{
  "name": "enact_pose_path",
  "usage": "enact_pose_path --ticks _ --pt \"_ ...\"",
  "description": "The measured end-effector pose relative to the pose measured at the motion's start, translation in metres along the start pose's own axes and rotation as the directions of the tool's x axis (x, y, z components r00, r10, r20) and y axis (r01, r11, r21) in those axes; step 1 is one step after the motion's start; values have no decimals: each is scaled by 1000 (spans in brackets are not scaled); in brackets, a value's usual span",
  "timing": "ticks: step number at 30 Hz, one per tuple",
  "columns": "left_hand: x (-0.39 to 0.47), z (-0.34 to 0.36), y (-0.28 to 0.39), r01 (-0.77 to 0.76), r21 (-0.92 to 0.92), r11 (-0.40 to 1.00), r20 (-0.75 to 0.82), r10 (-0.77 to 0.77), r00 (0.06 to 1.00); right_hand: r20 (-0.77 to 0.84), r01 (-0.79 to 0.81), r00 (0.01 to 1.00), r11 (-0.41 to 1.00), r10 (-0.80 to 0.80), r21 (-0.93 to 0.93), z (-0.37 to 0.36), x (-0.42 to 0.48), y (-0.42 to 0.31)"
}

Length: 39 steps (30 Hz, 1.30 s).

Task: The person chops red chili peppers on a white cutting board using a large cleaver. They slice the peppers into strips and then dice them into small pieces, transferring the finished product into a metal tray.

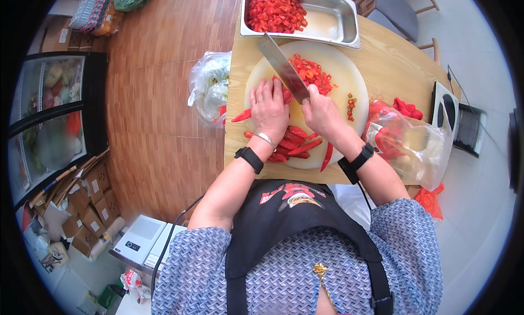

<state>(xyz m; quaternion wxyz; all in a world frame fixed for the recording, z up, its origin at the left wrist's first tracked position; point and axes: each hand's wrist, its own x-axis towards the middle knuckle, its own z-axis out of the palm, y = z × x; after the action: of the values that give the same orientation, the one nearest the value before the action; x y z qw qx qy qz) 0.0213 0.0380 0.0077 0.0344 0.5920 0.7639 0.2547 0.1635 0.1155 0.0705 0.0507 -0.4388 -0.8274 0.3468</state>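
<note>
My right hand [325,112] grips the handle of a cleaver [282,67], whose broad blade slants up and left across a round white cutting board [357,79]. Just left of the blade, my left hand [269,110] presses down on red chili peppers [241,116], partly hidden under the palm and fingers. Chopped red chili [313,75] is heaped right of the blade. Whole red chilies [297,141] lie at the board's near side, below my hands. A short row of cut stem ends [351,107] sits toward the board's right side.
A steel pan [329,22] holding chopped chili [274,12] stands beyond the board on the wooden table [389,61]. To the right is a clear plastic bag [425,151] with red contents. Another plastic bag [208,85] hangs at the table's left edge.
</note>
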Motion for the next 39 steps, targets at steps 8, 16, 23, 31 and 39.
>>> enact_pose_path --ticks 8,16,23,31,39 --pt "-10 -12 -5 -2 -79 997 32 5 999 33 4 999 998 -6 63 -32 -54 -8" --pt "-12 -1 -7 -19 -44 999 -33 17 999 118 -51 992 998 46 36 -17 -37 -8" --pt "-7 -7 -8 -27 39 999 -1 27 1000 -14 33 999 999 -33 28 15 11 -6" --pt "-8 -19 -8 -8 9 1000 14 8 1000 -41 -15 999 993 20 114 -10 -20 8" --pt "-11 -27 -11 13 -58 998 54 -10 998 98 -56 994 998 52 40 -29 -44 1"
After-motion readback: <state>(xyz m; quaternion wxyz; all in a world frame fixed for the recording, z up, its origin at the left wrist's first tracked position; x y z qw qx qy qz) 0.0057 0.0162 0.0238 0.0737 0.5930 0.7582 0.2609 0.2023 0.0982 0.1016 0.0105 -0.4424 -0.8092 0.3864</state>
